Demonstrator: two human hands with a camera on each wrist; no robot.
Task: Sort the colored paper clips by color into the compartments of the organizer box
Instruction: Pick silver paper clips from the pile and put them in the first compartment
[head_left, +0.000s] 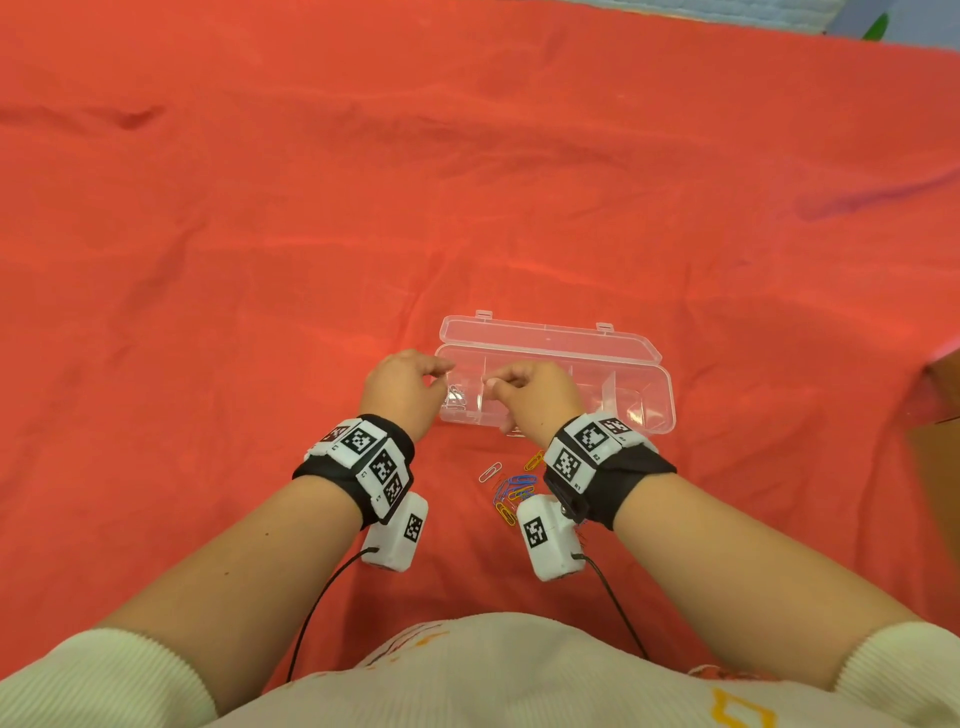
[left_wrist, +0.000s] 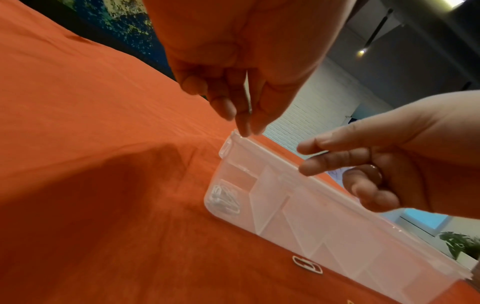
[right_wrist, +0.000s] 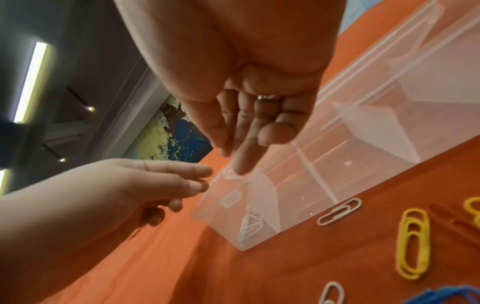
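Dropping whites into the end compartment was the fiddly bit, so here's what I reckon works: get your fingertips right over the compartment before letting go, keep them low near the rim, and just ease the pinch apart so the clip falls flat instead of bouncing off the divider into the next slot. At this point my left hand (head_left: 402, 387) was hovering over the left end of the organizer box (head_left: 644, 358), wrist bent down, thumb and fingertips pressed together on what looked like a held white clip (left_wrist: 248, 96), seen edge-on, so I can't swear to it. The tips were just above the box's far left corner. My right hand (head_left: 535, 397) was next to it over the same end, palm down, index and thumb pointing down towards the rim, the other fingers loosely curled with nothing in them as far as I could see. The box sat open on the red cloth (head_left: 260, 260), lid folded back, with a few sorted white clips (head_left: 456, 399) already in the leftmost compartment and the rest looking bare. The loose pile (head_left: 511, 488) of blue, yellow and white ones was still on the cloth just in front of the box, between my wrists.
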